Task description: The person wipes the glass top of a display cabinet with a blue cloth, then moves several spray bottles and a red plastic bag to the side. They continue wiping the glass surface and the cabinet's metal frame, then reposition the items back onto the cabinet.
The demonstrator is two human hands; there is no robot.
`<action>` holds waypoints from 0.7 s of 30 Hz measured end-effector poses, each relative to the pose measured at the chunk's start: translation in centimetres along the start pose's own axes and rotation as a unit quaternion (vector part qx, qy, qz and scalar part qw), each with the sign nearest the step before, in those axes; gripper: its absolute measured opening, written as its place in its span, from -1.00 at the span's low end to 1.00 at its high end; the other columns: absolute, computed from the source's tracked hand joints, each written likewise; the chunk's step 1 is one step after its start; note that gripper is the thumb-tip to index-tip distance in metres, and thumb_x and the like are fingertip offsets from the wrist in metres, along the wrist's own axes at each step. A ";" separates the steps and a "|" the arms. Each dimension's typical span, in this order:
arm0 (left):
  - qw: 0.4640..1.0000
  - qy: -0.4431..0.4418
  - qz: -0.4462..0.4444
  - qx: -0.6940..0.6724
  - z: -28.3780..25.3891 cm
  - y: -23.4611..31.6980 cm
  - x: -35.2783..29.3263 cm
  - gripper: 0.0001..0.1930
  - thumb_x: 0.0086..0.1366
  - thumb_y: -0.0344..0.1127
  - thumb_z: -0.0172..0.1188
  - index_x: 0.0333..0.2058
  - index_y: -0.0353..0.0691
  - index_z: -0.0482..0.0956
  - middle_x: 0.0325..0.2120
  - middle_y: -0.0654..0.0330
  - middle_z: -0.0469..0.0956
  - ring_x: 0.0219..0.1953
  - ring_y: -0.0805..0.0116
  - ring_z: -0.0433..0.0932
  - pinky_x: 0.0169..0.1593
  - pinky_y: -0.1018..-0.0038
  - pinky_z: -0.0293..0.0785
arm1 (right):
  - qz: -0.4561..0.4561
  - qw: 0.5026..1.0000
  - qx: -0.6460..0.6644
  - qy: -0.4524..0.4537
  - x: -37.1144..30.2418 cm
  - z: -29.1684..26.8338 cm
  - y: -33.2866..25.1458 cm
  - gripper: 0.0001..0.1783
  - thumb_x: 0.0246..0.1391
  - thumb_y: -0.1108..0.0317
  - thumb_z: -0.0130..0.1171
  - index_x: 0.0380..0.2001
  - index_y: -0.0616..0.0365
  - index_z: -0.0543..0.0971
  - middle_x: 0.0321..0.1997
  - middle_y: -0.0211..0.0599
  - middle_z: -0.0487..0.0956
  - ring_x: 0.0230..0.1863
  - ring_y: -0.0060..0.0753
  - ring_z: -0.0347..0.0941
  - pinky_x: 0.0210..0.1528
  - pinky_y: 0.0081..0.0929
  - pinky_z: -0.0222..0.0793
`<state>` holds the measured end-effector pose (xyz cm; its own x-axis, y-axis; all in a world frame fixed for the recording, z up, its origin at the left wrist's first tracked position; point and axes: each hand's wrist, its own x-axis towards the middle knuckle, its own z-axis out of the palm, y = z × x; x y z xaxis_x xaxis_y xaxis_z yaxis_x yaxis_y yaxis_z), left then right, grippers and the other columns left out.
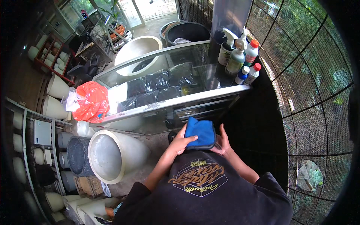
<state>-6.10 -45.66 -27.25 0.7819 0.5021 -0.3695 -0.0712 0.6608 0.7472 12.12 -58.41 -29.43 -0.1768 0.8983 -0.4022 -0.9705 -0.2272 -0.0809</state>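
Observation:
A folded blue cloth (201, 132) with a dark edge is held in front of my chest. My left hand (180, 141) grips its left side, thumb lying on top and the other fingers mostly hidden. On the cloth's right side, my right hand (222, 143) supports the lower corner. Its thumb points up, apart from the fabric, while its fingers curl partly underneath. Just beyond the cloth stands a glass display counter (176, 100) with a pale metal edge.
Spray bottles (235, 60) and small capped bottles (253, 73) crowd the counter's right end. Black plastic packs (157, 79) show through the glass. A red plastic bag (92, 101) sits at its left end. Large pale pots (107, 157) stand left; dark netting (303, 75) borders the right.

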 end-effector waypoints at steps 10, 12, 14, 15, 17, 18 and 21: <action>0.997 0.070 -0.002 0.036 -3.0 -0.6 -0.7 -0.37 0.31 -0.46 0.27 0.31 -0.31 0.25 0.12 0.09 0.49 0.13 0.29 0.50 0.23 0.31 0.42 | 0.001 0.971 -0.210 0.115 1.8 1.3 -1.3 -0.67 0.14 0.50 0.15 -0.01 0.35 0.49 -0.14 -0.09 0.65 -0.21 -0.22 0.67 -0.09 -0.27 0.67; 0.988 0.067 -0.101 -0.093 -3.6 0.1 -1.5 -0.44 0.37 -0.36 0.24 0.28 -0.32 0.29 0.11 0.08 0.51 0.10 0.27 0.54 0.21 0.28 0.46 | 0.023 0.966 -0.235 0.105 1.8 1.9 -1.2 -0.64 0.14 0.49 0.14 0.02 0.33 0.48 -0.11 -0.10 0.64 -0.20 -0.25 0.67 -0.10 -0.30 0.66; 0.987 0.067 -0.099 -0.111 -4.1 0.3 -2.3 -0.50 0.38 -0.28 0.25 0.22 -0.30 0.37 0.06 0.10 0.54 0.07 0.31 0.55 0.18 0.32 0.48 | 0.021 0.973 -0.220 0.072 2.3 1.7 -0.9 -0.60 0.16 0.43 0.18 0.07 0.30 0.46 -0.10 -0.08 0.64 -0.14 -0.19 0.66 -0.04 -0.26 0.65; 0.986 0.067 -0.098 -0.121 -4.3 0.2 -2.7 -0.53 0.39 -0.25 0.25 0.19 -0.30 0.41 0.04 0.11 0.56 0.05 0.33 0.55 0.16 0.34 0.49 | 0.012 0.975 -0.213 0.054 2.5 2.5 -0.5 -0.59 0.19 0.40 0.17 0.08 0.30 0.46 -0.07 -0.08 0.64 -0.10 -0.21 0.65 -0.03 -0.28 0.64; 0.991 0.103 -0.038 -0.082 -4.4 0.0 -3.2 -0.58 0.40 -0.28 0.24 0.15 -0.30 0.44 0.01 0.14 0.57 0.01 0.35 0.57 0.12 0.37 0.50 | 0.008 0.984 -0.175 0.010 2.7 3.8 -0.2 -0.57 0.22 0.35 0.18 0.11 0.30 0.46 -0.02 -0.07 0.63 -0.05 -0.22 0.64 0.00 -0.28 0.63; 0.991 0.121 -0.008 -0.062 -4.4 0.0 -3.3 -0.61 0.40 -0.29 0.23 0.13 -0.30 0.45 -0.01 0.15 0.58 -0.01 0.37 0.57 0.11 0.38 0.51 | 0.012 0.989 -0.144 -0.015 2.9 4.3 -0.3 -0.56 0.22 0.34 0.19 0.12 0.30 0.46 0.00 -0.06 0.63 -0.03 -0.21 0.64 0.02 -0.26 0.62; 0.989 0.125 0.073 0.015 -4.0 1.0 -4.0 -0.64 0.44 -0.31 0.16 0.13 -0.31 0.45 -0.01 0.19 0.59 -0.02 0.39 0.59 0.09 0.40 0.53 | 0.078 0.991 -0.108 -0.013 4.2 5.0 0.0 -0.54 0.23 0.31 0.20 0.13 0.31 0.45 0.04 -0.02 0.62 0.00 -0.17 0.63 0.11 -0.19 0.58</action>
<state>-11.79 -44.80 -27.18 0.5874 0.7156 -0.3779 -0.1512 0.5558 0.8174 10.53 -52.73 -26.59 -0.3282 0.8551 -0.4012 -0.8743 -0.4358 -0.2136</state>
